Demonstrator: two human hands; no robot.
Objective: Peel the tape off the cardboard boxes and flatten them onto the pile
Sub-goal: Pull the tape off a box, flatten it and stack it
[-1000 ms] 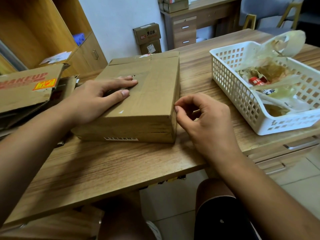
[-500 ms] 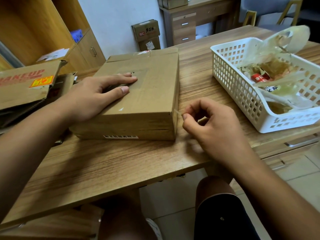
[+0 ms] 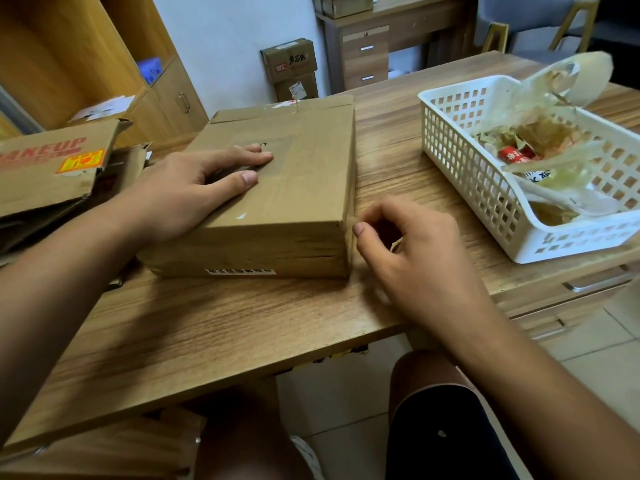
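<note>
Flattened pile (image 3: 52, 174) sits far left on the table (image 3: 207, 323). Your left hand (image 3: 180, 199) lies flat on the cardboard box (image 3: 304, 188) mid-table. Your right hand (image 3: 408, 251) pinches the tape (image 3: 349, 237) at its near right corner, with the white basket (image 3: 571, 244) beyond.

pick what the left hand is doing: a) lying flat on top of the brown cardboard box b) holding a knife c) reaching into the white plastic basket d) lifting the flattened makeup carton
a: the left hand lies palm-down, fingers straight, on the top face of the brown cardboard box.
</note>
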